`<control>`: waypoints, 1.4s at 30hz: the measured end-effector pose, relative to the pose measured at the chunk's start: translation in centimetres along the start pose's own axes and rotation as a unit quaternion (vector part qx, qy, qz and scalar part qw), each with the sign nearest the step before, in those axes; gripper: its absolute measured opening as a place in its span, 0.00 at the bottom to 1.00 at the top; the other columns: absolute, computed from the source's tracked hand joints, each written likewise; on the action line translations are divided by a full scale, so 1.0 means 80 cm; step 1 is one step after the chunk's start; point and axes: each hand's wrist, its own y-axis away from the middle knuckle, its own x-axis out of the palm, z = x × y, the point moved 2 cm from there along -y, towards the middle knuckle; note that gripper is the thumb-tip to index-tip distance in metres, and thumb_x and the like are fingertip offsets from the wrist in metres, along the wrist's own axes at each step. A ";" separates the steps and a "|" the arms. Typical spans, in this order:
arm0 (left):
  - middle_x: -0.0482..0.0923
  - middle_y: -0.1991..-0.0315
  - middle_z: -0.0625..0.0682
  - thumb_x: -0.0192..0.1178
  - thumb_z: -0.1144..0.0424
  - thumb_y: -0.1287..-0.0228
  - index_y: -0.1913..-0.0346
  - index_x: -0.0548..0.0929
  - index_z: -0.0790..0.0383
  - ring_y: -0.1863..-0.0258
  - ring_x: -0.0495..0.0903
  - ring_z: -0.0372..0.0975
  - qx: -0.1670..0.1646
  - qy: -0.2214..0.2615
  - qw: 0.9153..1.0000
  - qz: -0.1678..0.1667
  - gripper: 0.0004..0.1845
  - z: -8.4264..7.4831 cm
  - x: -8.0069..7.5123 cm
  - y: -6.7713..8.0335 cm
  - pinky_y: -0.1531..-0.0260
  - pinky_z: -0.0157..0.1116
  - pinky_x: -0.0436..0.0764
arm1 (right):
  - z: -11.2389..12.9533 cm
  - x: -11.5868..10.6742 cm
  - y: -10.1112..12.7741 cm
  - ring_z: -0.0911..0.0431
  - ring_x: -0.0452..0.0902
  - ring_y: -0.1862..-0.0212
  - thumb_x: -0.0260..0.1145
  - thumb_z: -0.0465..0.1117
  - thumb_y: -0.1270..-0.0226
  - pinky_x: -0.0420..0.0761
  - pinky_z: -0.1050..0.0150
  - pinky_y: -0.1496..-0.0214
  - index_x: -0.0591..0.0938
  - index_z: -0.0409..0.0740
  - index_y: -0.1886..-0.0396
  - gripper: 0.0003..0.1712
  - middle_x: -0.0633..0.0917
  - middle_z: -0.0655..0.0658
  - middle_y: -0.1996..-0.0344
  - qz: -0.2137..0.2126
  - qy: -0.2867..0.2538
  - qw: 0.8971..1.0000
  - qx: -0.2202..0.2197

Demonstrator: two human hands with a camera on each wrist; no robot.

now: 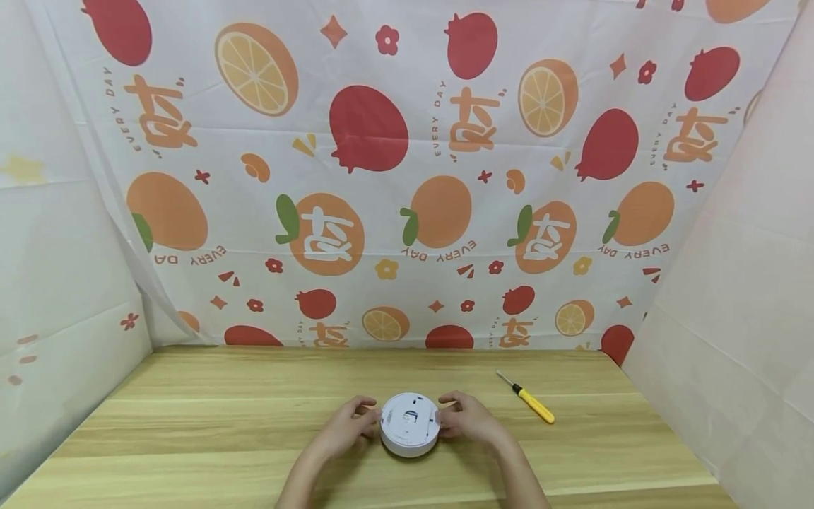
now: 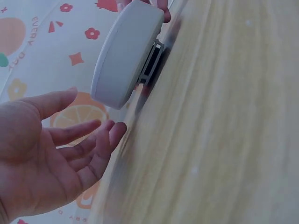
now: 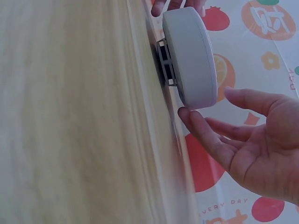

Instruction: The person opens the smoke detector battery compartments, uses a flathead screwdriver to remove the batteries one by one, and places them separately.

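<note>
The bare left forearm (image 1: pixel 302 475) lies at seven o'clock in the head view, angled up toward one; the bare right forearm (image 1: pixel 523 475) lies at five, angled toward eleven. The bare left hand (image 1: pixel 343 428) and bare right hand (image 1: pixel 469 423) face each other, apart (nearly mirror images). In the left wrist view, the left thumb (image 2: pixel 53 103) points past two, separate from the loosely bent left fingers (image 2: pixel 74 133). In the right wrist view, the right thumb (image 3: pixel 254 99) points past nine, the right fingers (image 3: pixel 210 140) around ten.

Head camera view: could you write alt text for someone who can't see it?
A person's left hand and right hand flank a round white device at a wooden table. A yellow-handled screwdriver lies to the right; a fruit-patterned cloth hangs behind.
</note>
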 end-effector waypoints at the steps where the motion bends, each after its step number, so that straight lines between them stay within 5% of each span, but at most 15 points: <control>1: 0.73 0.61 0.60 0.53 0.64 0.34 0.47 0.65 0.83 0.68 0.79 0.49 -0.001 0.003 1.000 -0.002 0.23 0.000 0.000 -0.001 0.73 0.42 0.81 | 0.000 0.000 0.000 0.47 0.79 0.63 0.60 0.32 0.38 0.82 0.56 0.59 0.64 0.20 0.45 0.26 0.77 0.38 0.64 0.000 0.000 1.000 0.001; 10: 0.71 0.56 0.67 0.50 0.69 0.34 0.46 0.61 0.87 0.65 0.78 0.52 -0.001 0.068 0.998 0.007 0.23 0.003 0.006 -0.004 0.68 0.45 0.83 | 0.001 0.003 0.002 0.50 0.79 0.66 0.60 0.35 0.37 0.83 0.57 0.64 0.66 0.23 0.45 0.25 0.77 0.38 0.64 0.007 0.015 1.000 0.023; 22: 0.67 0.53 0.72 0.53 0.76 0.39 0.45 0.56 0.88 0.63 0.77 0.48 0.005 0.145 0.988 0.052 0.25 0.005 0.017 -0.008 0.63 0.46 0.82 | 0.000 0.002 0.002 0.51 0.77 0.67 0.58 0.28 0.40 0.83 0.55 0.64 0.64 0.25 0.42 0.26 0.74 0.37 0.58 0.010 -0.030 0.999 0.025; 31: 0.59 0.46 0.79 0.55 0.79 0.44 0.41 0.56 0.85 0.56 0.75 0.56 0.009 0.161 0.985 0.064 0.30 0.007 0.022 -0.006 0.60 0.46 0.81 | -0.002 0.001 0.001 0.50 0.77 0.66 0.57 0.27 0.41 0.83 0.55 0.63 0.64 0.25 0.43 0.25 0.73 0.35 0.58 0.018 -0.046 0.999 0.016; 36: 0.54 0.39 0.76 0.62 0.76 0.49 0.38 0.56 0.81 0.44 0.64 0.61 0.022 0.163 0.984 0.072 0.37 0.010 0.026 -0.008 0.56 0.42 0.79 | -0.002 0.001 0.002 0.50 0.76 0.66 0.57 0.27 0.41 0.83 0.55 0.63 0.63 0.25 0.42 0.26 0.72 0.35 0.57 0.022 -0.047 0.999 0.014; 42: 0.54 0.37 0.74 0.64 0.76 0.51 0.36 0.57 0.78 0.42 0.63 0.59 0.051 0.152 0.984 0.083 0.39 0.013 0.031 -0.010 0.51 0.40 0.76 | -0.001 0.001 0.003 0.50 0.76 0.65 0.58 0.27 0.41 0.83 0.55 0.63 0.64 0.29 0.40 0.28 0.71 0.35 0.58 0.016 -0.044 0.999 0.015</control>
